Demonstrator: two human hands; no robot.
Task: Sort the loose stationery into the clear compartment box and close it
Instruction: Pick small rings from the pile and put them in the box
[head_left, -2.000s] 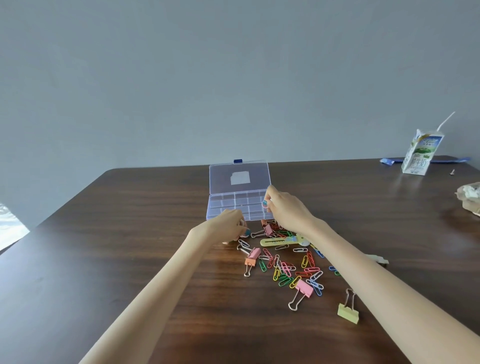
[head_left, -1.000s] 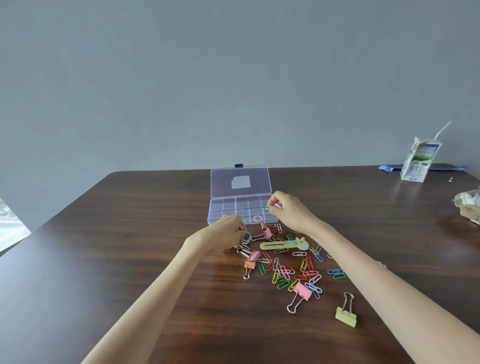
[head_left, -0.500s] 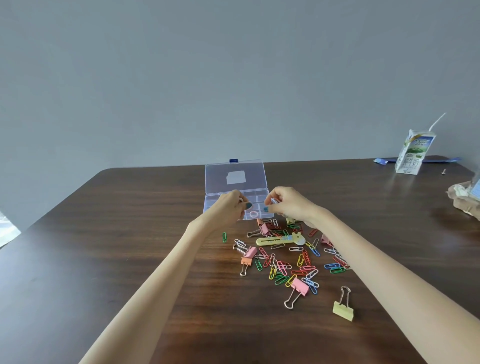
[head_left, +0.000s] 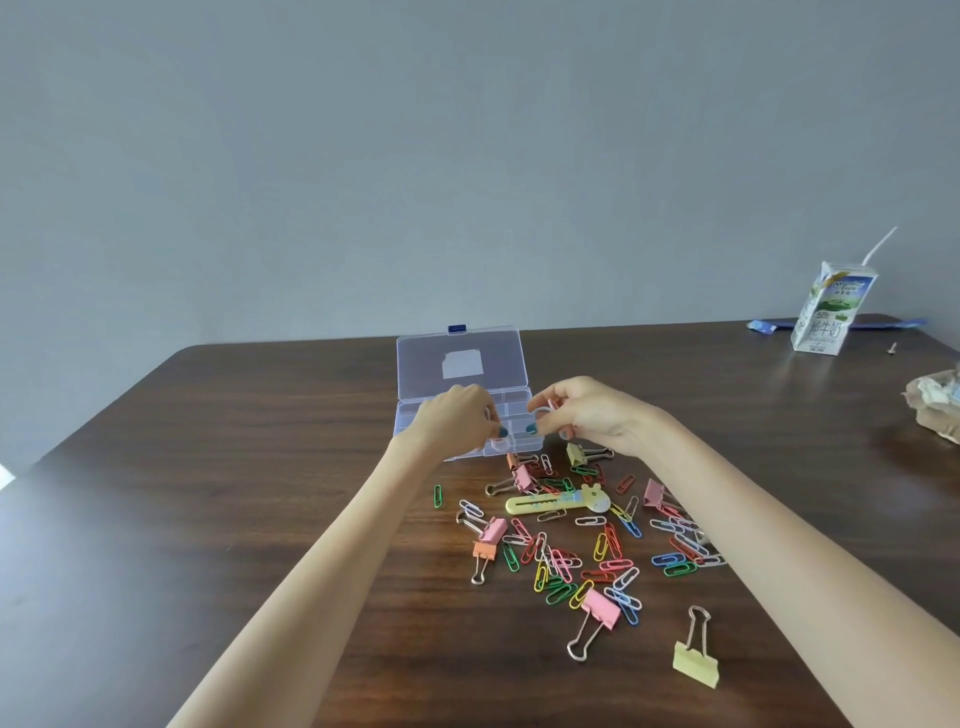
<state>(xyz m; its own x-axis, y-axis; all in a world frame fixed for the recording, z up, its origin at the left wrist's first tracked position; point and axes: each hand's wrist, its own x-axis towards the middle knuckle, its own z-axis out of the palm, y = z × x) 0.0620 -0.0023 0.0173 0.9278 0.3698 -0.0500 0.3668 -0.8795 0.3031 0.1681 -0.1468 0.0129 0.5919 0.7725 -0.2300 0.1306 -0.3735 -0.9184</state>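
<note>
The clear compartment box (head_left: 519, 397) stands open at the table's middle, its lid (head_left: 460, 364) tilted back. A small ring (head_left: 498, 445) lies in a front compartment. My left hand (head_left: 457, 421) hovers over the box with fingertips pinched on a small item that is mostly hidden. My right hand (head_left: 587, 415) is at the box's right end, pinching a pale pink ring (head_left: 543, 412). In front of the box lie several coloured paper clips (head_left: 571, 564), a yellow giraffe-shaped piece (head_left: 558, 503), and pink (head_left: 600, 608), yellow (head_left: 696, 670) and orange (head_left: 483, 551) binder clips.
A milk carton with a straw (head_left: 831, 317) stands at the far right, with a blue strip (head_left: 761, 326) and a small screw (head_left: 892, 348) beside it. Crumpled paper (head_left: 935, 410) sits at the right edge. One green paper clip (head_left: 438, 495) lies alone left of the pile.
My left hand has gone from the pile up over the box. My right hand has stayed at the box's right end and now holds a ring higher up.
</note>
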